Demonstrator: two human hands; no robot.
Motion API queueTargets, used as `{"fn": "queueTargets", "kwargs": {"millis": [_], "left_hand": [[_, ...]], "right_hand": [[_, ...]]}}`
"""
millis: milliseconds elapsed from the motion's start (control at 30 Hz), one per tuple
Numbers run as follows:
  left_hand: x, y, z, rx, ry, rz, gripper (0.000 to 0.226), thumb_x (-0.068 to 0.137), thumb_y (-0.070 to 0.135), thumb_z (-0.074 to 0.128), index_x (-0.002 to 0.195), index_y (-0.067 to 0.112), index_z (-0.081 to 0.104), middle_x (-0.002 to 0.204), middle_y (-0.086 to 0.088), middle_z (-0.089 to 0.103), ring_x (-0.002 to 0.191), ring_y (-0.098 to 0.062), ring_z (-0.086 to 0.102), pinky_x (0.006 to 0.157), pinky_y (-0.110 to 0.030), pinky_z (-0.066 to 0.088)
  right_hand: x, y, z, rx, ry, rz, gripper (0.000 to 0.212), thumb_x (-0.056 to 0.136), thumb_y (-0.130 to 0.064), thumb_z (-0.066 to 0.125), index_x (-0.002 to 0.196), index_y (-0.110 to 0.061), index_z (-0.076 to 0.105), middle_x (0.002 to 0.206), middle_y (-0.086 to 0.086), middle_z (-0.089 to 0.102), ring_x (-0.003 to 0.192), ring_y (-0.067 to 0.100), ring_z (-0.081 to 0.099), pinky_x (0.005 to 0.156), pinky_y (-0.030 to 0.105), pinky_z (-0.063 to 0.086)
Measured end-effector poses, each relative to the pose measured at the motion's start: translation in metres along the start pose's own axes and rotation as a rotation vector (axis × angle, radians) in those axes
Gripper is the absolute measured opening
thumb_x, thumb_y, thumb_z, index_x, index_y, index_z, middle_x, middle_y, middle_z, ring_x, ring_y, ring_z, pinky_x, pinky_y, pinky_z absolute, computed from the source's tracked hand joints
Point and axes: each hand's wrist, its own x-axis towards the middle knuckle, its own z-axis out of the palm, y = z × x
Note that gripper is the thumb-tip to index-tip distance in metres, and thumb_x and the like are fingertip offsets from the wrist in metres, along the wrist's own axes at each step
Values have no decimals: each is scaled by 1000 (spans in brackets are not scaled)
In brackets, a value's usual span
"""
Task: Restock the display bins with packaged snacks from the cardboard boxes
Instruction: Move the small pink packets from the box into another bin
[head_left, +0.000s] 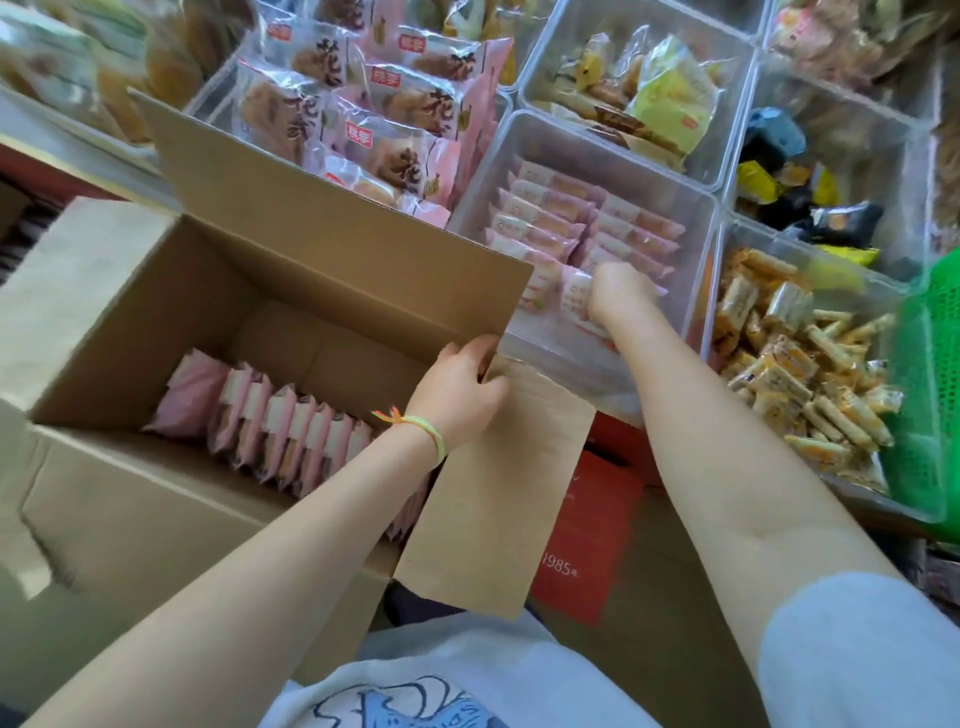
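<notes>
Two hands busy. Right hand (618, 291) clutches pink-and-white snack packets (571, 296) inside clear plastic display bin (706, 270), beside packed rows. Left hand (462, 384) grips flap edge of open brown cardboard box (156, 322); more pink packets (291, 431) stand inside.

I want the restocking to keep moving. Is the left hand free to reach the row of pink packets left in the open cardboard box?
Probably yes, once it lets go. The left hand grips the box's side flap; the open cardboard box is uncovered on top, and the row of pink packets lies just below that forearm.
</notes>
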Motion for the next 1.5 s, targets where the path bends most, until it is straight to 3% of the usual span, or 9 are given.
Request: {"fn": "queueTargets", "kwargs": {"millis": [133,200,500,633,800,1033,1167,1300,1500], "left_hand": [[-1,0,-4,10,-23,17,47,92,21,52,138,29,48,114,-7,49,102,-29,55,83,-29,45],[0,-2,-5,21,-29,14,50,92,22,52,141,29,45,118,-7,48,103,-30,56,85,-28,45],[5,-22,-3,-7,-65,-13,60,91,26,52,148,35,34,130,-5,49,109,-27,56,94,-35,50],[2,-31,-5,-68,-80,6,57,91,24,53,146,35,39,125,-4,54,107,-25,56,95,-35,49],[-7,-60,-19,-59,-26,-28,26,92,23,53,113,24,67,109,-5,69,103,-25,62,90,-35,50],[-27,-159,-85,210,17,-107,23,92,23,50,104,25,69,107,-4,70,103,-27,62,88,-34,49],[-31,-206,-126,477,87,-81,28,99,30,42,110,21,66,117,-12,67,101,-36,63,84,-39,49],[-38,-229,-147,619,103,25,27,99,26,46,113,15,65,122,-14,64,101,-36,64,77,-38,49],[-43,-246,-155,626,99,86,25,97,28,45,95,14,65,96,-10,67,86,-35,64,63,-34,40]], "right_hand": [[13,5,23,-142,84,-47,38,93,-5,50,131,-14,54,134,22,51,124,40,49,106,51,40],[16,5,31,-141,143,-37,43,94,-6,52,136,-16,47,137,21,47,131,39,42,111,57,26],[-45,-5,0,125,359,-37,28,94,-19,58,120,-10,53,126,16,53,118,33,50,101,47,42],[-139,-20,-27,495,290,-104,30,96,-23,51,77,-1,60,74,14,62,69,26,56,59,31,42],[-203,-69,-2,634,34,-78,32,93,-26,52,70,-8,64,61,3,68,53,18,64,66,40,60],[-189,-159,86,390,-299,-63,27,99,-35,47,92,-14,63,101,11,69,96,28,63,82,36,50],[-165,-193,142,290,-148,201,65,95,-35,55,147,-4,32,162,19,11,143,37,27,112,40,31],[-146,-203,177,329,-100,334,70,94,-28,61,152,-10,27,163,17,0,144,38,21,114,44,31],[-126,-204,180,230,-197,431,42,96,-27,54,139,-23,52,149,16,30,136,35,27,109,43,32]]}}
